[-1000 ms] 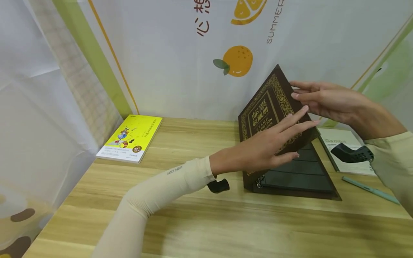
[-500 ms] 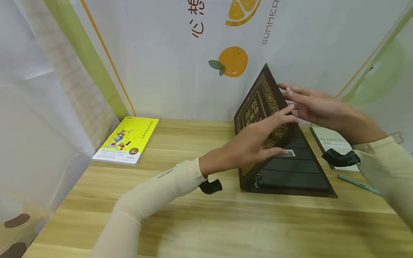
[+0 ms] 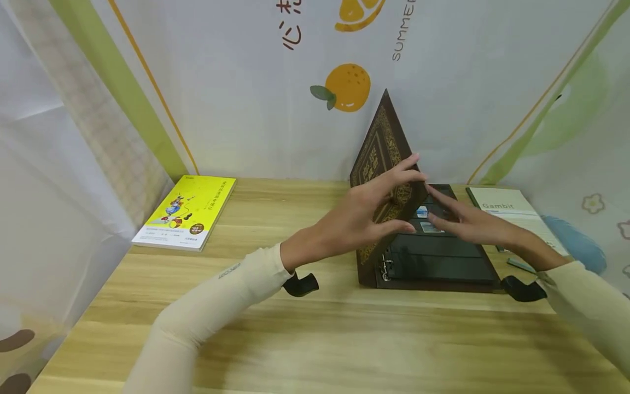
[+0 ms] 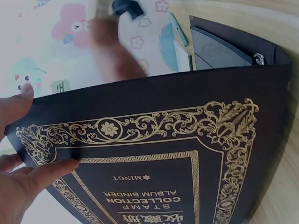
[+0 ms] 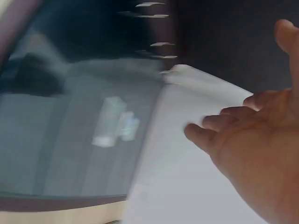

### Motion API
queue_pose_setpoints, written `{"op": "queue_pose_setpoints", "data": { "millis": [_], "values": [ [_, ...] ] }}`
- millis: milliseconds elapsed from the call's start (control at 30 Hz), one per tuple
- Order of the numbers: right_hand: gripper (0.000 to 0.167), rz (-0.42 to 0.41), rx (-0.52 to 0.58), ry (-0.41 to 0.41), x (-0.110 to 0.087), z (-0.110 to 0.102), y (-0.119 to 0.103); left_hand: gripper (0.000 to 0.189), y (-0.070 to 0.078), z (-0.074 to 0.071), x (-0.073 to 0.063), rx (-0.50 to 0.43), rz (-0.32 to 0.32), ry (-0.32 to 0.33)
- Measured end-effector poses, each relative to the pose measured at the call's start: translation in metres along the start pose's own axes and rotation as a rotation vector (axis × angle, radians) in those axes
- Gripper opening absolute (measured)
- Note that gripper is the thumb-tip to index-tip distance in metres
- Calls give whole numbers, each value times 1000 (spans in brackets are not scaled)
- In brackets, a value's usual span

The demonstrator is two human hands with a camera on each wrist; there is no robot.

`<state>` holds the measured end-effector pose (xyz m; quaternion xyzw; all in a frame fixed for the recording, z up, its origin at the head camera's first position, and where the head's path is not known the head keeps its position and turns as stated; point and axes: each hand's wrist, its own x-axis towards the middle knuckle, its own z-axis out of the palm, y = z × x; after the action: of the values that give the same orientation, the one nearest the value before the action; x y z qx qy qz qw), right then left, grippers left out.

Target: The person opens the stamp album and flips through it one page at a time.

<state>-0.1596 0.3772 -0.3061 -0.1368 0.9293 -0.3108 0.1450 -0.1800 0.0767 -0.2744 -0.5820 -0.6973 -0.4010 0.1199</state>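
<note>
A dark brown stamp album (image 3: 375,142) with gold ornament stands half opened on the wooden table, its front cover raised. The left hand (image 3: 346,212) rests along the outside of that cover near its free edge, fingers extended; in the left wrist view its index finger (image 4: 56,170) lies on the gold border. Inside the opening, the right hand (image 3: 484,225) reaches in with straight fingers, the tips close to the cover's edge. Two small stamps (image 3: 432,227) show on the dark pocket page. Metal rings (image 3: 385,271) sit at the spine. A white sheet (image 5: 182,154) appears behind the right fingers.
A yellow book (image 3: 204,205) lies at the table's left. Right of the album are a pale notebook (image 3: 507,201), a green pen (image 3: 519,265) partly hidden by the right arm, and a blue fluffy thing (image 3: 573,238). A printed white curtain (image 3: 256,120) hangs behind the table.
The cover has swung further left, baring more of the inner page and its stamps. The right hand has moved from behind the cover's upper edge down into the opening; the left hand followed the cover.
</note>
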Motion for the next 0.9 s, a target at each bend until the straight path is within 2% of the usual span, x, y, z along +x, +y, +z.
{"op": "queue_pose_setpoints", "data": {
  "millis": [200, 367, 600, 767, 900],
  "values": [
    [76, -28, -161, 29, -12, 44, 30, 71, -4, -4, -7, -53, 8, 18],
    [69, -49, -319, 55, -21, 69, 46, 73, -8, -7, -15, -79, -2, 34],
    [63, -38, -393, 36, -25, 79, 54, 75, -12, -15, -25, -34, 32, 66],
    [60, -48, -409, 36, -25, 84, 59, 75, -14, -18, -31, -43, 24, 77],
    [59, -68, -426, 49, -24, 85, 59, 75, -15, -24, -38, 13, 18, 97]
  ]
}}
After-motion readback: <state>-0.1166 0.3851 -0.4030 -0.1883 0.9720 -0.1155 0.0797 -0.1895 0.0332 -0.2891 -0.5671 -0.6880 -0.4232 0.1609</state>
